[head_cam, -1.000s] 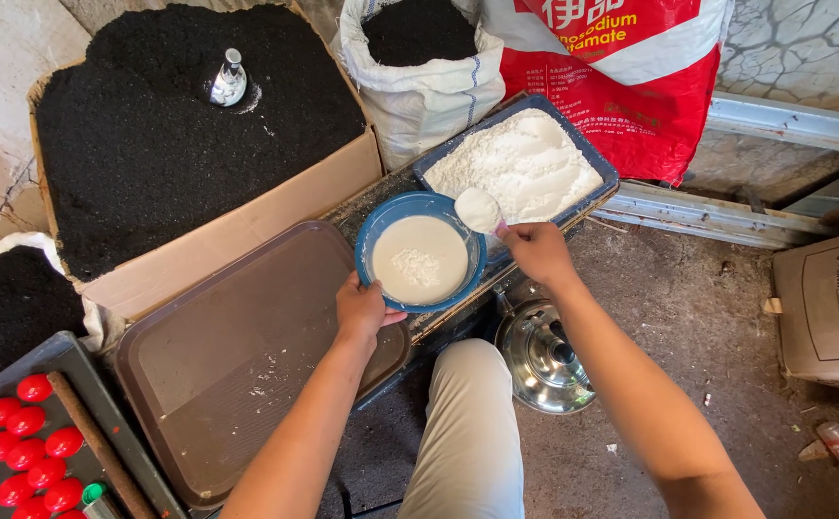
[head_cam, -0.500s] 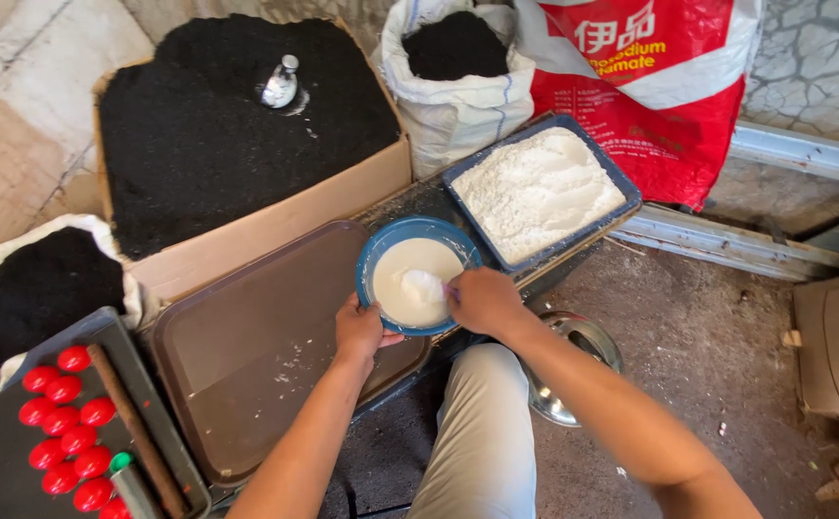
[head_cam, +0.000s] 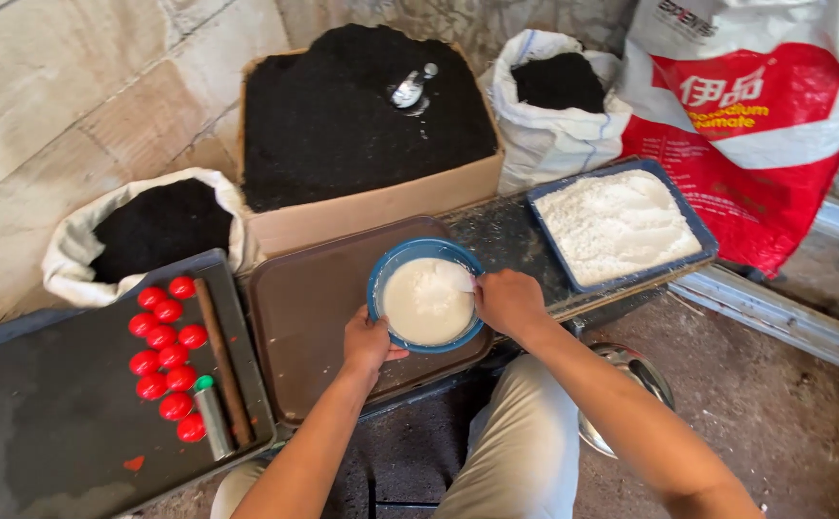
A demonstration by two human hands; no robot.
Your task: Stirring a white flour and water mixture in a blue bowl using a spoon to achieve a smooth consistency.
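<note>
A blue bowl (head_cam: 381,276) filled with white powder rests on a brown tray (head_cam: 309,298). My left hand (head_cam: 369,339) grips the bowl's near-left rim. My right hand (head_cam: 508,300) is at the bowl's right rim, holding a white scoop (head_cam: 456,279) whose end lies over the powder. A blue tray (head_cam: 693,223) heaped with white powder sits just to the right of the bowl.
A cardboard box (head_cam: 371,207) of black powder with a metal scoop (head_cam: 408,88) stands behind. Sacks of black powder (head_cam: 155,226) (head_cam: 559,82) sit left and back right. A red and white bag (head_cam: 756,106), red balls (head_cam: 162,356) on a dark tray, a metal pot (head_cam: 631,375) by my knee.
My right hand carried the scoop from the white powder tray back to the bowl. My view shifted right and down, so everything slid leftward. The left hand stayed on the rim.
</note>
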